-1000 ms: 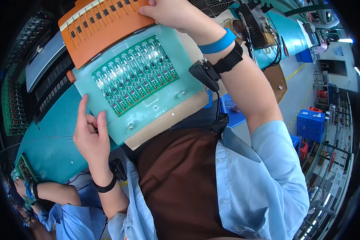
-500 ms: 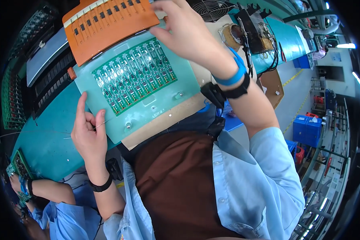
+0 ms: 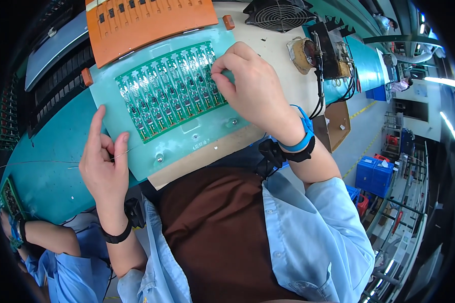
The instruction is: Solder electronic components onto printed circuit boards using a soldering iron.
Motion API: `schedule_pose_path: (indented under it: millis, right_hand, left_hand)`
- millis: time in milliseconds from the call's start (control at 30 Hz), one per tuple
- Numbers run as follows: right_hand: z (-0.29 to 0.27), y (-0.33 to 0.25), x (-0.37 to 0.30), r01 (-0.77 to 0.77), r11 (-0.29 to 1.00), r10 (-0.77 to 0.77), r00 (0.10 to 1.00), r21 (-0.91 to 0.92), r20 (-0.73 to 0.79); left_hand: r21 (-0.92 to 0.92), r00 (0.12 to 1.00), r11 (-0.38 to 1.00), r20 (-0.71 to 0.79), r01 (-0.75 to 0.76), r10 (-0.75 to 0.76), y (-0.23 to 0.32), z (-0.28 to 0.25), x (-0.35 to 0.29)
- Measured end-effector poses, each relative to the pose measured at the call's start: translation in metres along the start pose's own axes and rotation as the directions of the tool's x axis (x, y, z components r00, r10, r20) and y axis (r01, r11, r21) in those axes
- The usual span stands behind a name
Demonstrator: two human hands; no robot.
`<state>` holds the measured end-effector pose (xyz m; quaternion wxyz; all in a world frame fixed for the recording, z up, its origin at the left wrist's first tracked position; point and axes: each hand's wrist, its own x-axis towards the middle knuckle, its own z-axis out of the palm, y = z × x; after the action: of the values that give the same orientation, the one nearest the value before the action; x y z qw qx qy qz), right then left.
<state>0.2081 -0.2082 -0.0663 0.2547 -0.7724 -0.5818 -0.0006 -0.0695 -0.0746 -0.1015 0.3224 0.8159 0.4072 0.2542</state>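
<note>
Bright, even overhead light; glare on the ceiling lamps point(image 3: 440, 81); edges bend, perhaps slightly soft.

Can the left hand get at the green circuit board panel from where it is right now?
Probably yes. The left hand rests at the left edge of the teal tray, pinching a thin wire, and nothing lies between it and the green circuit board panel. The right hand covers only the panel's right end.

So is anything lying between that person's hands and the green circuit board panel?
Nothing visible. The right hand already touches the right edge of the green circuit board panel. The left hand rests on the teal fixture holding it, pinching a thin wire.
</note>
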Motion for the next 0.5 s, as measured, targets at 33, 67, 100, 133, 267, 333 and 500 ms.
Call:
schedule_pose_path:
  millis: [33,67,100,133,267,333,500]
  right_hand:
    - [-0.0003,0.0010,-0.0003,0.004,1.000,-0.004,1.000,0.001,0.002]
    - [-0.0007,0.0019,-0.0005,0.009,1.000,-0.009,1.000,0.001,0.005]
    - [-0.0006,0.0024,-0.0004,0.013,1.000,-0.013,1.000,0.002,0.007]
    - [-0.0004,0.0021,0.0000,0.013,1.000,-0.013,1.000,0.002,0.011]
    - [-0.0013,0.0001,0.0025,-0.002,1.000,0.002,1.000,0.001,0.029]
    - [-0.0027,0.0013,0.0032,0.016,1.000,-0.016,0.999,0.000,0.043]
    - [-0.0044,0.0018,0.0062,0.027,1.000,-0.027,0.999,0.009,0.044]
  left_hand:
    - [-0.001,1.000,1.000,0.004,0.003,-0.003,0.0007,-0.0003,-0.0001]
    - [-0.002,1.000,1.000,0.008,0.005,-0.005,0.0012,-0.0005,-0.0003]
    - [-0.003,1.000,1.000,0.011,0.008,-0.008,0.0010,-0.0004,-0.0005]
    - [-0.005,1.000,1.000,0.012,0.011,-0.011,0.0001,0.0002,-0.0005]
    - [-0.029,0.998,0.998,-0.020,-0.054,0.053,-0.0038,0.0025,-0.0009]
    - [-0.012,1.000,1.000,-0.001,-0.016,0.016,-0.0010,0.0001,-0.0002]
    - [0.004,1.000,1.000,0.012,0.015,-0.015,0.0006,-0.0004,0.0001]
